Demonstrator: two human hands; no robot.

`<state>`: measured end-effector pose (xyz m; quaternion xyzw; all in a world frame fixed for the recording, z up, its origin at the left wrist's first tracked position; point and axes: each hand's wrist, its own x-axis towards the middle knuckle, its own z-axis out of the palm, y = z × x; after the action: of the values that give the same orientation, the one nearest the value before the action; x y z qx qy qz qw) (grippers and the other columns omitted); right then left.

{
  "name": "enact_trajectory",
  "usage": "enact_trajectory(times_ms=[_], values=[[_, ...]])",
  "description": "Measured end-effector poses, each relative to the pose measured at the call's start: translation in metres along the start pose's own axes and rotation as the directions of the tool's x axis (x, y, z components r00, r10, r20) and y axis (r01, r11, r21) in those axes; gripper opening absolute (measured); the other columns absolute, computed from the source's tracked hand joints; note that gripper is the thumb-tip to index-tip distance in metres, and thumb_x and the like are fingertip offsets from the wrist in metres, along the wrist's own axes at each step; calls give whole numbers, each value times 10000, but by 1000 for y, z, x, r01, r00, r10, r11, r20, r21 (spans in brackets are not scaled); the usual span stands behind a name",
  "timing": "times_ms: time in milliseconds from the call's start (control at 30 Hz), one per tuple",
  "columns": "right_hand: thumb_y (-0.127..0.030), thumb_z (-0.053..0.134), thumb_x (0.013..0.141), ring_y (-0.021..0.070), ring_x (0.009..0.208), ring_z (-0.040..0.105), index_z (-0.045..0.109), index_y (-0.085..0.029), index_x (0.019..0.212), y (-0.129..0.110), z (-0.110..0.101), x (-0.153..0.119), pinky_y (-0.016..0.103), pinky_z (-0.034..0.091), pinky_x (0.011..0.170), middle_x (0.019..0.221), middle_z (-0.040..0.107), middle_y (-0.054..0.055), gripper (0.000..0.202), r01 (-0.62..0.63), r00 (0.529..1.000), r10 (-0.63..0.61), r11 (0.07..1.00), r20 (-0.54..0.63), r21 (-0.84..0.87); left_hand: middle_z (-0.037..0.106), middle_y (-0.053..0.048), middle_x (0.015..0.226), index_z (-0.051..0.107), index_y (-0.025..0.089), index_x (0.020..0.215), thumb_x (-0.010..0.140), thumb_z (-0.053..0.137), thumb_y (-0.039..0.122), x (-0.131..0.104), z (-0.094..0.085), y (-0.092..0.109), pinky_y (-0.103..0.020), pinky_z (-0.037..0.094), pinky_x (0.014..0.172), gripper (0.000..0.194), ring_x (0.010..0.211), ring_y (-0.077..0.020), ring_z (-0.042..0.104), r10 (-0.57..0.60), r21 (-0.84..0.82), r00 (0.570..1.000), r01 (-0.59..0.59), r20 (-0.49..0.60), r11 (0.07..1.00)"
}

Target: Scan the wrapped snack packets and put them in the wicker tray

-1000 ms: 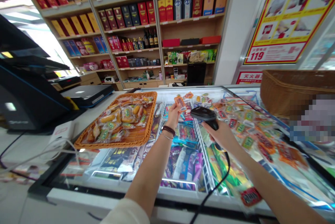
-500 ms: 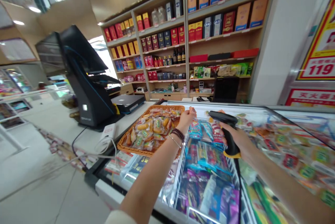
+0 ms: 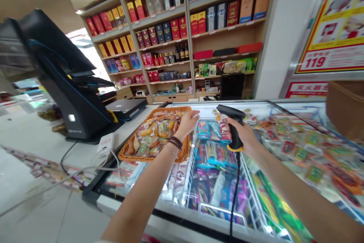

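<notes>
My right hand (image 3: pixel 241 135) is wrapped round the grip of a black barcode scanner (image 3: pixel 234 127) with a yellow-edged base and a hanging cord. The scanner is over the glass-topped freezer. My left hand (image 3: pixel 187 121), with beads at the wrist, is at the right rim of an orange wicker basket (image 3: pixel 125 152); its fingers are bent together, and what they hold, if anything, cannot be made out. Wrapped snacks (image 3: pixel 155 133) fill the basket. Below the hands, colourful ice cream packs (image 3: pixel 212 152) lie in a white wire basket (image 3: pixel 190 173) inside the freezer.
At the left a black checkout terminal (image 3: pixel 65 83) and a flat scale (image 3: pixel 125 107) stand on the counter (image 3: pixel 42 133). More packaged food (image 3: pixel 301 144) lies at the right, beside a brown box (image 3: pixel 347 110). Shelves (image 3: pixel 159 55) hold boxes and bottles behind.
The view has shifted to the right, and a brown box has come into view. My left hand has moved nearer the wicker basket; the reddish item at its fingertips no longer shows. The scanner remains in my right hand.
</notes>
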<state>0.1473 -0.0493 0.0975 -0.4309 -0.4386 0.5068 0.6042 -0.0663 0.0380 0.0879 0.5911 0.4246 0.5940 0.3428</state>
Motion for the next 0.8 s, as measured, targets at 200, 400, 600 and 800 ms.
enact_trajectory(times_ms=[200,400,600,800], values=[[-354,800,737,89,382,483,621,-192,823,12,-72,-2,214,376,337,575,568,-53,256,-180,957,202,976,-210,120,742,-93,886,710,231,708,638,821,130,18,103,-31,-389,391,1127,166,1093,-306,644,-59,28,994,57,91,998],[-322,749,807,85,381,494,626,-186,810,32,-99,-2,201,399,355,550,576,-51,183,-204,924,259,956,-282,210,683,-141,1065,667,195,820,603,815,49,28,153,-56,-391,258,1199,300,1385,-353,469,-109,58,992,113,-62,992],[-331,776,811,82,357,490,601,-187,785,33,-91,0,195,383,328,547,575,-48,228,-213,929,255,961,-267,177,672,-244,1202,645,78,1138,907,497,80,16,160,-55,-430,376,1090,275,1276,-341,549,-59,789,989,-72,136,610],[-292,716,864,85,348,491,609,-182,768,30,-84,-6,198,385,324,536,577,-45,181,-203,938,233,970,-258,136,736,-183,1033,657,101,1147,922,563,162,-9,149,-50,-390,464,988,251,1071,-283,671,-94,717,976,-76,195,693]])
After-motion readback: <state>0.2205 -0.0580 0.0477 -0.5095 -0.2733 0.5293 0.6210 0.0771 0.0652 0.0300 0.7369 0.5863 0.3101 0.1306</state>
